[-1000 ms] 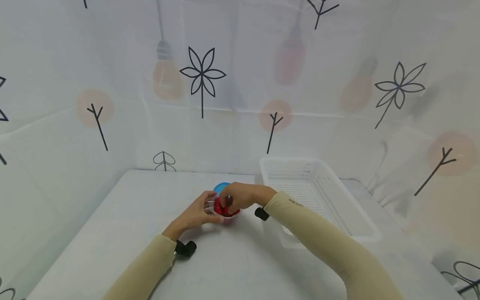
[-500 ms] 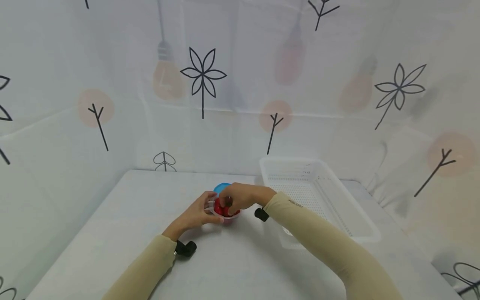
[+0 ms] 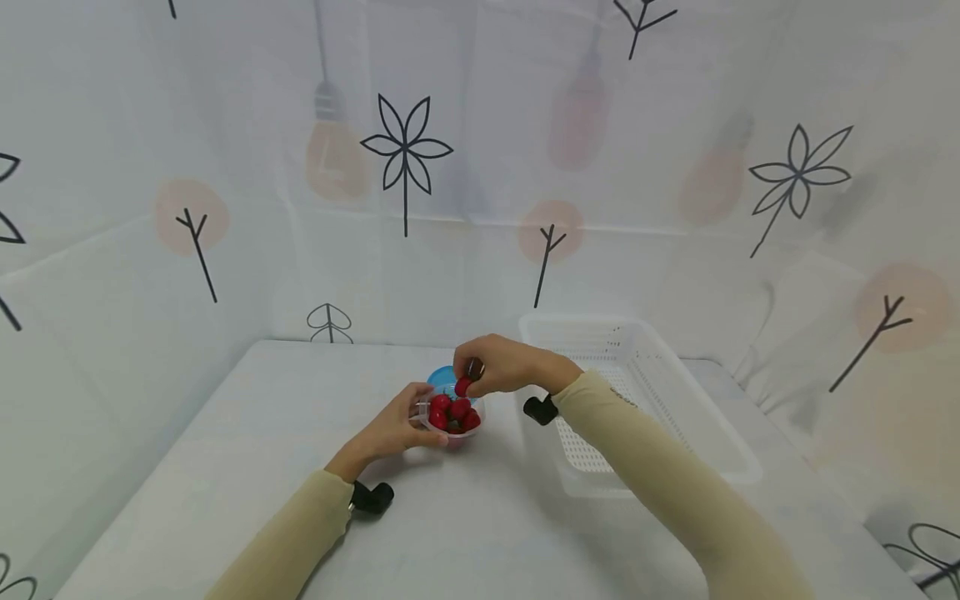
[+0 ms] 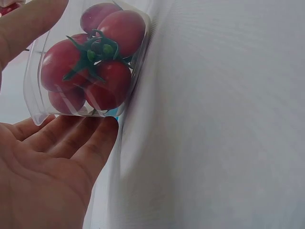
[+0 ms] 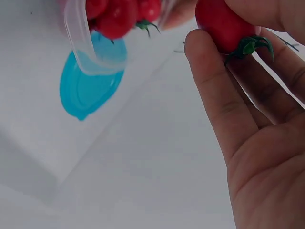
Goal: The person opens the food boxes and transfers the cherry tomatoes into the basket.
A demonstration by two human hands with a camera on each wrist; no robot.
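Tomatoes (image 4: 112, 86): red on my feed, calyxes (image 4: 90, 55) green. Container (image 5: 78, 43): clear. Lid (image 5: 90, 88): blue. Basket (image 3: 596, 371): white, dotted with perforations. Sleeves (image 3: 288, 533): beige. Backdrop (image 3: 465, 275): white; I count black line flowers, twigs, peach discs, faded bulbs. Tabletop (image 3: 480, 533): whitish.

Soft, greyish, even light covers my tabletop (image 3: 465, 542), where my right sleeve (image 3: 652, 454) casts a pale shadow with blurred edges. In the left wrist view, faint glare streaks the clear container (image 4: 35, 88). The right wrist view looks dim: my right hand (image 5: 267, 138) is shaded, and the tomatoes (image 5: 116, 19) beyond it are slightly soft.
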